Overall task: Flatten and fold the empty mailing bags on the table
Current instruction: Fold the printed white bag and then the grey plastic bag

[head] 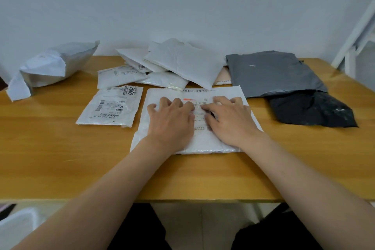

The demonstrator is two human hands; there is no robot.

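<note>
Both hands flat on the white mailing bag [203, 140], palms down, fingers spread and only slightly bent; neither one grips anything. Left hand [172, 119] covers the bag's left-centre, right hand [229, 117] its right-centre, thumbs almost meeting over the printed label [199, 105].

Bag lies on the surface [60, 158] directly ahead of the person, near edge toward the body, far edge tucked just under the pile of white bags [178, 63]. It looks close to flat, with faint wrinkles at the near edge.

Key relation: the bag runs away from the person about as far as it runs across, and the hands sit mid-bag, equally near. Judgement: smoothing outward comes next, then a fold across the middle.

Left of this bag: a smaller labelled bag [110, 105], just beside it. Right: a grey bag [272, 73] over a black bag [312, 111]. Far left: a crumpled bag [52, 67]
</note>
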